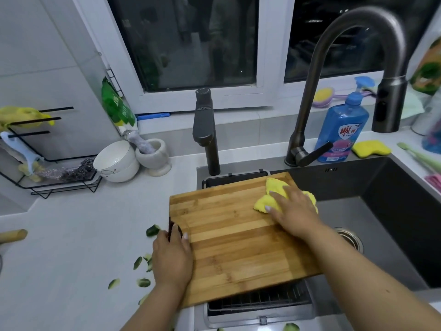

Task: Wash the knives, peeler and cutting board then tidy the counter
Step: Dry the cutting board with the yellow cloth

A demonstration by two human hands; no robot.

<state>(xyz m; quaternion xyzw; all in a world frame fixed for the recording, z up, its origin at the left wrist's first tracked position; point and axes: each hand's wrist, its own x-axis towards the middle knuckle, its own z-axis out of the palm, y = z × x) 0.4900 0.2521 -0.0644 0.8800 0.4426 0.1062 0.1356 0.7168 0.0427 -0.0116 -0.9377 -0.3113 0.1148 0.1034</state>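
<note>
We are in the board-washing step, by our reading, with nothing rinsed yet: no water shows at the spout.

Far left, a wire rack (47,177) holds a pale-handled tool (28,156) that may be the peeler (too blurred for us to be sure), and beside it stand a white bowl (117,161) and a stone mortar (155,156). Green peel scraps (143,281) lie scattered on the counter (71,235) near the board's left edge; they belong to the tidying that remains.

Our left hand (173,256) is clamped on the left edge of the cutting board (233,237), thumb on top and fingers wrapped under, steadying it. The board lies tilted across the sink (393,211), resting over a drain basket (260,299) and reaching onto the counter. Our right hand (293,211) presses flat, fingers spread rather than closed, on a yellow cloth (274,194) at the board's far right corner.

The next move, we judge, calls for wiping strokes back across the wood while the left hand keeps firm, then a rinse.

The tall faucet (346,80) arches over the right basin, close above the wiping hand, and the blue soap bottle (341,130) and a yellow sponge (371,148) sit behind it. No knives are visible to us.
</note>
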